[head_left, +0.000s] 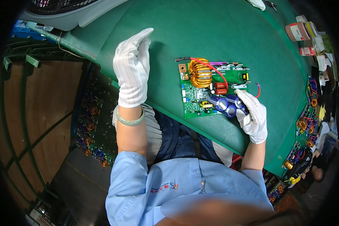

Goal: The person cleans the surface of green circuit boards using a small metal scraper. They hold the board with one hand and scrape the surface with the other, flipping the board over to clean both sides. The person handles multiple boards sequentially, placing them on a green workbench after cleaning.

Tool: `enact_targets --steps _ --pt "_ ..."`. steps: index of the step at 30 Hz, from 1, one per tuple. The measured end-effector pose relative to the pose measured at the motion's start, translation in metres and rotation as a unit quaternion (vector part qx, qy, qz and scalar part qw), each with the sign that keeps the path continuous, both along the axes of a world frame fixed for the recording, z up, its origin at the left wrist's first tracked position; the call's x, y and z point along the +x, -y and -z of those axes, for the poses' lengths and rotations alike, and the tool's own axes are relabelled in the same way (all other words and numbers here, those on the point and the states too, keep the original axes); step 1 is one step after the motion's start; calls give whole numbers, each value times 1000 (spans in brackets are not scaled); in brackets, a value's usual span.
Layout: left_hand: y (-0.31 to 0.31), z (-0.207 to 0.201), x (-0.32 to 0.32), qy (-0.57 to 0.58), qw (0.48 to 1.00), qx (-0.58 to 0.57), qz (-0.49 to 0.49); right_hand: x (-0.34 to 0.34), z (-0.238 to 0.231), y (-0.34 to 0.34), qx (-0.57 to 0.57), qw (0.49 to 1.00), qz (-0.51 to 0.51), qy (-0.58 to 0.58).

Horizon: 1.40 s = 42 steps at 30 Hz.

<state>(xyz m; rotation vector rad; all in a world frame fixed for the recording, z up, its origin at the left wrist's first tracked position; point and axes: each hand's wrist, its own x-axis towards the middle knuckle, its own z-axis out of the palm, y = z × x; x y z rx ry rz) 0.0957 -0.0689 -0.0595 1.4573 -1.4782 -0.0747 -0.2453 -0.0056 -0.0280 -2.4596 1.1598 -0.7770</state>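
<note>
A green circuit board [194, 107] lies on the green tabletop in front of me. It bears a copper-wound toroidal coil [200, 73], red block capacitors [220, 89] and several dark blue cylindrical capacitors [231, 111]. A red wire [219, 72] with a black end arches over the coil. My right hand [252, 115], in a white glove, is closed around the board's right edge by the blue capacitors; its fingertips are partly hidden. My left hand [132, 67], also gloved in white, is over the table left of the board, apart from it. Its fingers are stretched out and it holds nothing.
A grey plastic housing with a black grille [64, 7] stands at the far left. Rolls of tape [297, 32] sit at the far right. More populated boards [309, 124] line the right side, and others [90, 128] stand below the table's left edge.
</note>
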Motion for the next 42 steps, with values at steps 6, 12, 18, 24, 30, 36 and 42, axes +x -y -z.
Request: enact_targets --steps 6,12,18,24,30,36,42 --pt "1 3 4 3 999 38 -16 2 0 0 23 1000 4 3" --pt "-4 -3 0 -31 994 99 47 1 0 -2 42 999 16 4" --pt "-6 -8 -1 98 960 109 239 3 -4 -3 54 998 21 4" --pt "-16 -19 -36 76 910 99 396 -4 -16 -11 58 998 -13 11" --pt "-36 -20 -64 72 893 101 433 -13 -34 -55 83 995 39 38" --pt "-43 -24 -78 5 858 213 467 -39 -61 -34 191 950 112 218" --pt "-41 -28 -77 -13 846 270 459 5 -40 34 463 876 76 109"
